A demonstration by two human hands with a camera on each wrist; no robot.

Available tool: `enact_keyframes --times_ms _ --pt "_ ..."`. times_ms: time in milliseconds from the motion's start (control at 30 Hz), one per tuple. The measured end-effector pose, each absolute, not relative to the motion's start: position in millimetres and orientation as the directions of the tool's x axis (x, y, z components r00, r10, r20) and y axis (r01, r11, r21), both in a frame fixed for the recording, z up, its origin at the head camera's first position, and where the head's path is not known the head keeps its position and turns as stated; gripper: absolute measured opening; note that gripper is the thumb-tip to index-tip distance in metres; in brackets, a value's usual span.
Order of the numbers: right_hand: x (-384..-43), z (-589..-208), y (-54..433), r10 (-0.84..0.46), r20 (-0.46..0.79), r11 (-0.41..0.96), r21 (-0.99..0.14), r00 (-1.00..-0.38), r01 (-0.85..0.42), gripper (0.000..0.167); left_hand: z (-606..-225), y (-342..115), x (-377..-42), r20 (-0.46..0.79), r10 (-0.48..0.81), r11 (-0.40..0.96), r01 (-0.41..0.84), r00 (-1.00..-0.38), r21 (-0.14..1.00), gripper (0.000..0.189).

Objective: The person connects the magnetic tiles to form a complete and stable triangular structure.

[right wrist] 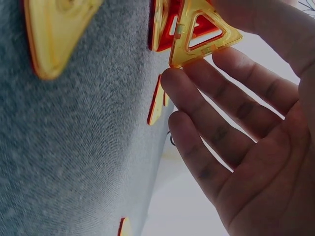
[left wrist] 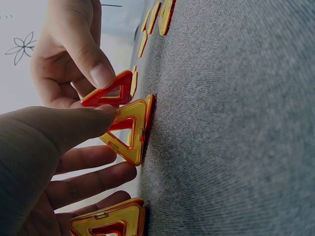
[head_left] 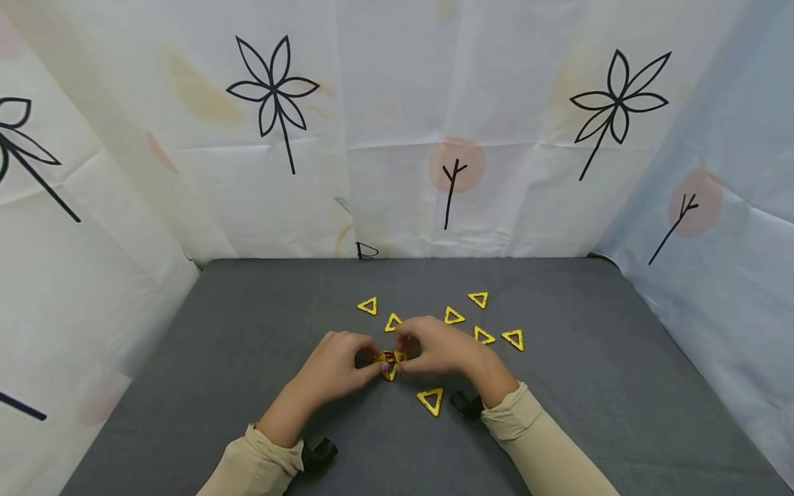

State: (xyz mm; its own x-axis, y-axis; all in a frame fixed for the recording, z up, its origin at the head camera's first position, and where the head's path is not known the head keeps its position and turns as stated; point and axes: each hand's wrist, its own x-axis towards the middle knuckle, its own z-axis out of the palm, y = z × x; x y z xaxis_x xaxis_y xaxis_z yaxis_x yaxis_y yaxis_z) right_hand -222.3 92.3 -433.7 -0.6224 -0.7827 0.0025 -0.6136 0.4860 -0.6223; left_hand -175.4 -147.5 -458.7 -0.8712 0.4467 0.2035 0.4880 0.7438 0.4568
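Observation:
My left hand (head_left: pixel 335 362) and right hand (head_left: pixel 443 348) meet over a small cluster of triangular magnetic tiles (head_left: pixel 389 375) near the table's middle. In the left wrist view, my left thumb and fingers pinch a yellow triangular tile (left wrist: pixel 139 113) with an open centre, its face tilted up from the cloth. Just above it, my right thumb and fingers pinch another triangular tile (left wrist: pixel 127 84), reddish on this side. From the right wrist view that tile (right wrist: pixel 224 37) looks yellow, and the other right fingers lie extended below it. One more tile (left wrist: pixel 133 216) shows beside my left little finger.
Several yellow triangular tiles lie flat beyond my hands, among them one at the far left (head_left: pixel 374 306) and one at the far right (head_left: pixel 473 295). Another (head_left: pixel 439 399) lies nearer me, below my right hand. A patterned cloth wall (head_left: pixel 391 117) borders the grey table (head_left: pixel 279 289).

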Motion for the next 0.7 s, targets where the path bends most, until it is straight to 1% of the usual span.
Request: enact_keyframes --times_ms 333,700 --pt "-221.1 -438.2 87.1 -0.791 0.041 0.470 -0.597 -0.610 -0.650 0.014 -458.7 -148.4 -175.3 0.210 0.456 0.733 0.499 -0.865 0.463 0.012" --pt "-221.2 -440.5 84.7 -0.792 0.043 0.472 -0.589 -0.608 -0.656 0.014 -460.8 -148.7 -177.0 0.211 0.468 0.728 0.510 -0.858 0.457 0.013"
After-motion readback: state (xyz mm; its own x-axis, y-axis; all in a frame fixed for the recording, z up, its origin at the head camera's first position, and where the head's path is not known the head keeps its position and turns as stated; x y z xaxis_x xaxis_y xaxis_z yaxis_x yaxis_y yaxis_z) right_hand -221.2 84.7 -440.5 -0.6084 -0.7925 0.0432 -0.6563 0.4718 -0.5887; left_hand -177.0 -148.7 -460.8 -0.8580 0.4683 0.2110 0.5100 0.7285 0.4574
